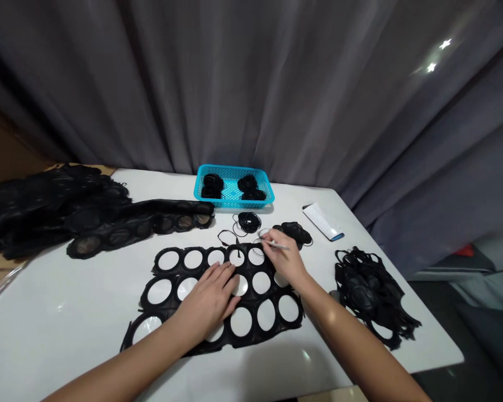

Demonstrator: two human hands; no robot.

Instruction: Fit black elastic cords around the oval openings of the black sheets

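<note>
A black sheet of joined rings (pixel 251 302) lies flat on the white table (pixel 88 312), with white showing through its round holes. My left hand (pixel 212 293) rests palm down on the middle of it, fingers spread and holding nothing. Above the sheet's back right part, my right hand (pixel 283 254) pinches a thin, pale pen-like tool (pixel 276 244). Thin black cord loops near the tool's tip and along the sheet's back edge. Just behind lies a coil of black cord (pixel 249 222), and a black bundle (pixel 295 231) is beside my right hand.
A blue basket (pixel 235 204) with several black cord bundles stands at the back. Black ringed material (pixel 88 212) is heaped at the left. A white packet (pixel 322 221) lies back right, and black scraps (pixel 369 290) are piled at the right. A grey curtain (pixel 235 84) hangs behind.
</note>
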